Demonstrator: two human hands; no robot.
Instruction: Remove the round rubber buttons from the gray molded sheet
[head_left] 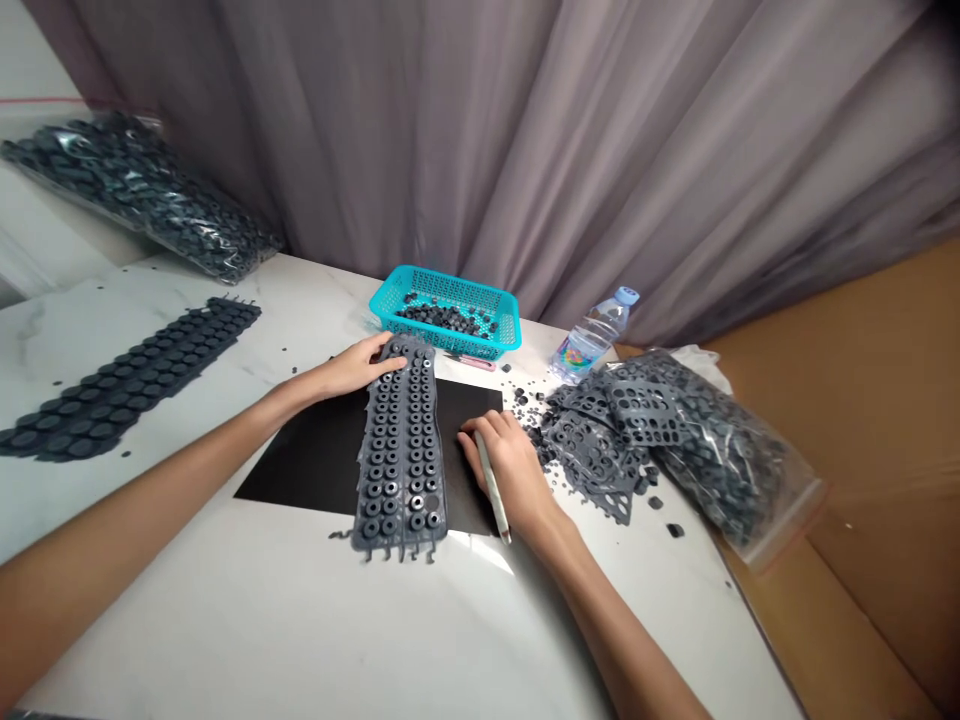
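The left hand (354, 369) lies flat and open, its fingers spread over the far end of a long rubber strip (400, 450), pressing on it rather than gripping it. The strip is matte dark grey, with a wavy edge, and is moulded in rows of small round rings with holes through their centres. Short ragged tabs hang from its near end. It runs between the two hands, on a smooth black mat (315, 455).

The right hand (508, 468) is curled closed around a slim pale tool (493, 487), held like a pen. Its fingertips touch the mat just beside the strip's edge.

Beyond the left hand's fingertips stands a teal lattice basket (450, 300) holding loose dark rings. Just outside the right hand lies a heap of punched-out grey webbing (592, 445), full of round holes. Past that heap is a clear, crinkled plastic bag (724, 455) of similar pieces.
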